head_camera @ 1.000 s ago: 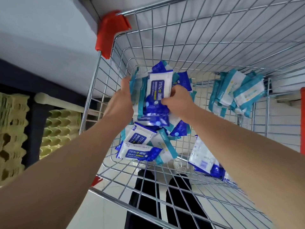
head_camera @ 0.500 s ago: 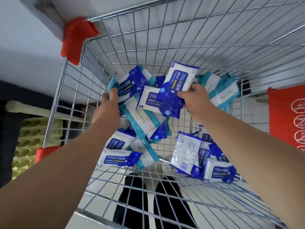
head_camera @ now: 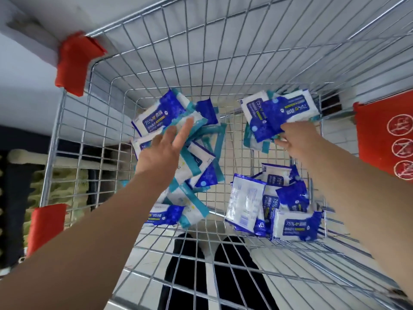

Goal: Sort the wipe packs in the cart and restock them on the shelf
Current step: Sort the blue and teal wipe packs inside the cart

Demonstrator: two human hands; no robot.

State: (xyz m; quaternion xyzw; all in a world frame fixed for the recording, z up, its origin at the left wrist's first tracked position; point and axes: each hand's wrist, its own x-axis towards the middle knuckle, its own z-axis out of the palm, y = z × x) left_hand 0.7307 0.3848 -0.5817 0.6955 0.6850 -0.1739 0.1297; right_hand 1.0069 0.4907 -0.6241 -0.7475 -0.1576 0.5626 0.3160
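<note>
Inside the cart [head_camera: 73,139], the left hand [head_camera: 159,156] lies spread on mixed wipe packs [head_camera: 196,162]; the right hand [head_camera: 299,142] grips a blue pack [head_camera: 283,115].

Both my hands down in the silver wire cart [head_camera: 107,121], among blue-and-white wipe packs.
My left hand [head_camera: 161,153] lies fingers spread on the far-left pile [head_camera: 169,121]; my right hand [head_camera: 299,139] pinches a blue pack [head_camera: 281,117] at the far-right corner.

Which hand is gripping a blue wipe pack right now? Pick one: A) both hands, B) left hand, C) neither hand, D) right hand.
D: the right hand pinches a blue wipe pack at the cart's far right, while the left hand is spread open over the left pile.
</note>
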